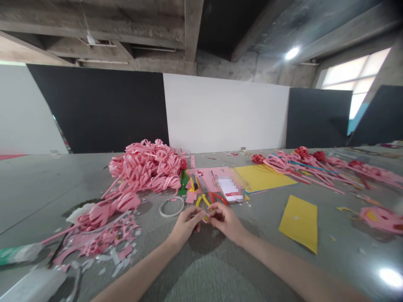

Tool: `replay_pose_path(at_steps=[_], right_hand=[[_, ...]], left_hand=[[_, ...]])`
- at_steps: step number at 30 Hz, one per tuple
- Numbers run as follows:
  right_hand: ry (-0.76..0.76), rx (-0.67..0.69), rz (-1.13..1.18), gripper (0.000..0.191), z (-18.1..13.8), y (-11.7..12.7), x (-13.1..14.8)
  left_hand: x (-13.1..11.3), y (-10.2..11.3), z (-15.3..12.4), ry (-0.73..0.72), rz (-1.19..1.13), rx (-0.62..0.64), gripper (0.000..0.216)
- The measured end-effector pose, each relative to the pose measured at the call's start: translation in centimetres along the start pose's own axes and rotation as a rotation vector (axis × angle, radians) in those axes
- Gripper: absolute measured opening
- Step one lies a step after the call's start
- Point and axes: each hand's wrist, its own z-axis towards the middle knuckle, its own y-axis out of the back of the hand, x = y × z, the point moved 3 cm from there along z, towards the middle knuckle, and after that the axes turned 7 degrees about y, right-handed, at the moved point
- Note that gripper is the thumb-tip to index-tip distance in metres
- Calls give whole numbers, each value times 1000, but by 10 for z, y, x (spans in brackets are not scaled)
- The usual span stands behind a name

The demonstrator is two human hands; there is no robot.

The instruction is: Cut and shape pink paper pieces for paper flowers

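Both hands meet low in the middle of the grey table (47, 180). The left hand (185, 224) and the right hand (225, 220) have their fingertips drawn together on 1 small yellow piece (205, 217), pinched between them just above the tabletop (it is too small to say what it is). The fingers of each hand curl inward, not spread, and the 2 hands nearly touch.

Just beyond the fingertips lie yellow-handled scissors (201, 200) and, beside them to the right, red-handled scissors (218, 197). To the left of those sits a clear ring of tape (171, 206), flat on the table. Behind the scissors is a pink sheet (210, 176) with a small box (231, 188) lying on it, and a green ruler (183, 183) along its left edge.

Further left rises a big heap of curled pink paper strips (147, 165). Nearer the person, on the left, lie pink paper scraps (103, 241) mixed with white offcuts.

To the right, 1 yellow sheet (262, 177) lies flat near the pink sheet, and a second, smaller yellow sheet (299, 222) lies well apart from it, closer to the right forearm. Along the far right stretch long-stemmed pink and red paper flowers (302, 165).
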Motion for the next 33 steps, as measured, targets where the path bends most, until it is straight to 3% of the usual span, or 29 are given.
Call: replay_pose_path(at_steps=[8, 19, 33], right_hand=[[8, 25, -33, 25, -1, -1, 2], [5, 10, 18, 32, 0, -1, -2], [-12, -12, 48, 28, -1, -1, -4]], left_hand=[[1, 1, 0, -34, 105, -38, 26], [2, -1, 2, -43, 87, 53, 33], [2, 0, 0, -9, 74, -39, 33]])
